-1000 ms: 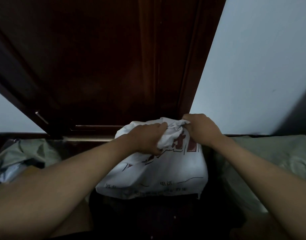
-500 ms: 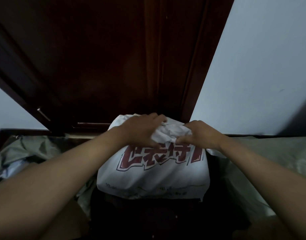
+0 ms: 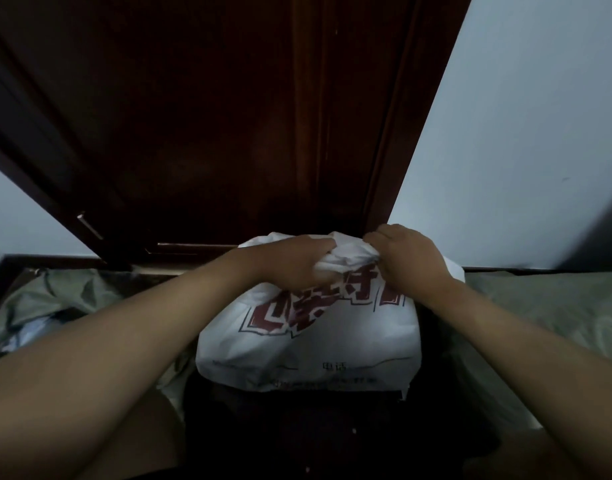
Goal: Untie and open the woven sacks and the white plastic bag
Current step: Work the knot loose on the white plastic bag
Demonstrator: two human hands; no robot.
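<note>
White plastic bag, red-lettered, top bunched.

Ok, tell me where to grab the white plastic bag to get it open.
Grip the bunched neck at the top of the white bag, from above, one hand each side, as the left hand and right hand do; the body below is smooth and full.

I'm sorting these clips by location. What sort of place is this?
Probably a room in a home, on the floor by a doorway: a dark wooden door, a plain pale wall, and bags on the floor, a white plastic bag among them.
</note>
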